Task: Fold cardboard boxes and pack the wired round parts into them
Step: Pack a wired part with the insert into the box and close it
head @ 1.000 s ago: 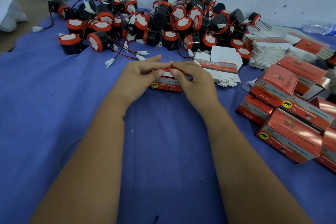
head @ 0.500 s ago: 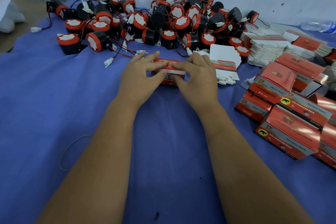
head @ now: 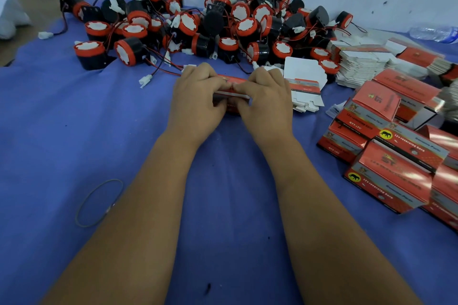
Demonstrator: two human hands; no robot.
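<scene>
A small red cardboard box [head: 231, 94] sits on the blue cloth at the centre, mostly hidden between my hands. My left hand [head: 198, 99] grips its left side with curled fingers. My right hand [head: 266, 101] grips its right side, thumbs meeting over the box's white flap edge. Behind the hands lies a heap of black round parts with red caps and wires [head: 213, 27]. Flat unfolded boxes [head: 304, 84] lie just right of my right hand.
Folded red boxes [head: 394, 156] are piled at the right. More stacks of flat white cartons [head: 359, 62] stand behind them. A rubber band [head: 99, 202] lies on the blue cloth [head: 74, 131] at the left. A white wall backs the table.
Both hands have closed in over the box and curled round it; earlier the fingers were pinching its top edge with the box's front more visible.
</scene>
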